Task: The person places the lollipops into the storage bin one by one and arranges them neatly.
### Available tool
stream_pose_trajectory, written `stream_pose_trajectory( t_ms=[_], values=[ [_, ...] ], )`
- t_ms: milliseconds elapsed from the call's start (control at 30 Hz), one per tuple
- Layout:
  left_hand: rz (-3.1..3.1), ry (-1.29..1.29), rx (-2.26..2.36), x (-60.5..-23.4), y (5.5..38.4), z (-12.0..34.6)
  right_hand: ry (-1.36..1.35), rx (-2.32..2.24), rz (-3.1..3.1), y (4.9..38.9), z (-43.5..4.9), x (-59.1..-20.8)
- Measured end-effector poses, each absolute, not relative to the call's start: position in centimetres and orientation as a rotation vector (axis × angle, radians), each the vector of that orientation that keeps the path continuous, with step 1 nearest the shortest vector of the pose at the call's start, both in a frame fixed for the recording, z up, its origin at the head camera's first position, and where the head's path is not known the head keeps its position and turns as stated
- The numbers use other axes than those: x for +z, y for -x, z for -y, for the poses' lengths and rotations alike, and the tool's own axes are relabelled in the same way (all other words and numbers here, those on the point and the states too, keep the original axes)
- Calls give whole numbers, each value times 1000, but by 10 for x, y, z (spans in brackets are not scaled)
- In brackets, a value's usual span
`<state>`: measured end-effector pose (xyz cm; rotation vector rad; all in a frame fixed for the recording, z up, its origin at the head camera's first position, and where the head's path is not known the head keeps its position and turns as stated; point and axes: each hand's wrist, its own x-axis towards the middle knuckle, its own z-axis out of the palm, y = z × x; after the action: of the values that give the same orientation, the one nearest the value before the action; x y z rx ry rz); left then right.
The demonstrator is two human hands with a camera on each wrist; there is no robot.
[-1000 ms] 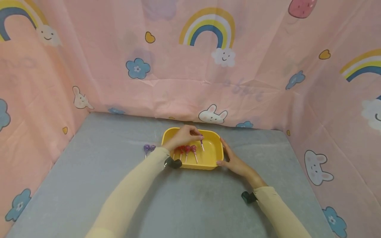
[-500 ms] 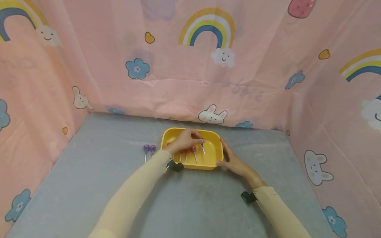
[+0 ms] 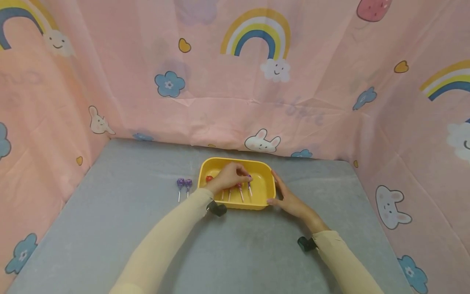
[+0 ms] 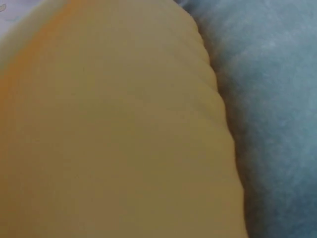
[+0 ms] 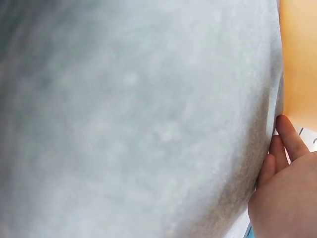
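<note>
1. Over the right half of the yellow tray (image 3: 262, 192), the left hand (image 3: 230, 174) pinches a purple lollipop (image 3: 250, 187), its white stick pointing toward the tray's near edge.
2. At the tray's right edge, the right hand (image 3: 288, 200) is spread wide, fingers along the outside and thumb at the near right corner.
3. Just left of the pinched lollipop, red lollipops (image 3: 241, 193) lie in the tray, partly hidden by the left hand, with sticks toward the near edge.
4. Left of the tray, two purple lollipops (image 3: 180, 183) lie side by side on the gray tabletop (image 3: 257, 253), sticks toward its near edge.
5. Behind the tabletop's far edge hangs a pink curtain (image 3: 205, 118).
</note>
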<state>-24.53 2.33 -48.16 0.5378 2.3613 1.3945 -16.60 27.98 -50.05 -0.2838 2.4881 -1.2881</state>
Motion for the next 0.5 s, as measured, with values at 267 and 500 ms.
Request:
stream_pose_trajectory(
  t_ms=[267,500],
  values=[
    [-2373,-529,1388,-486,243,-26,285,-1300,-2491,165,-279,-499],
    [-2423,-545,1345,-489,244,-27,306,-1303,-2496,165,-280,-500]
  ],
)
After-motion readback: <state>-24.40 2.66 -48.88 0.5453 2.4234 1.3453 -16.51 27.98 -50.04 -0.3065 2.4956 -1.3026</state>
